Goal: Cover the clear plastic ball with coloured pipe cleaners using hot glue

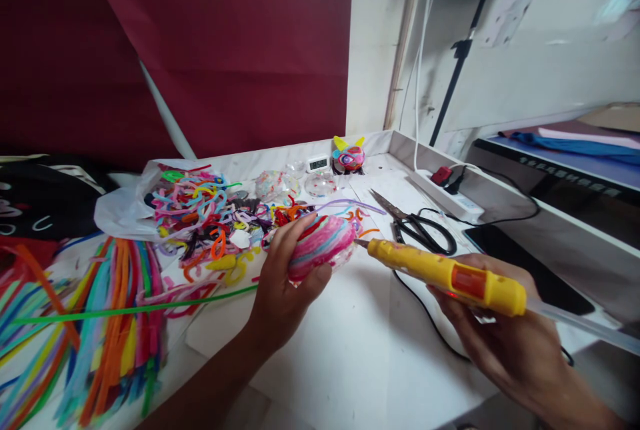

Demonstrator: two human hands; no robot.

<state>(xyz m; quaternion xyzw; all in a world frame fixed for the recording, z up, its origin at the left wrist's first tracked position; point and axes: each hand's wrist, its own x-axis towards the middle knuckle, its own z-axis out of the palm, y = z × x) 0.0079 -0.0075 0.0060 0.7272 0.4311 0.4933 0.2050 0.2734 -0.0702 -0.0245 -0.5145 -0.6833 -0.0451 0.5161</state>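
My left hand (287,270) is wrapped round a ball (325,243) covered in pink, red and pale blue pipe cleaner stripes; its lower right side looks clear and bare. In my right hand (510,330) is a yellow hot glue gun (440,273), with a clear glue stick (585,325) coming out of its back end. The gun's metal nozzle points left, at the ball's right side. Whether the tip touches the ball I cannot tell. A long green pipe cleaner (150,311) runs from the left to just behind my left wrist.
Pipe cleaner bundles (107,323) lie left, below a plastic bag (127,207) of curled pieces. Behind the gun are black-handled scissors (420,227), a dark phone (525,267) and a power strip (447,193). A decorated ball (349,157) with yellow ears stands beside a small digital timer (318,165).
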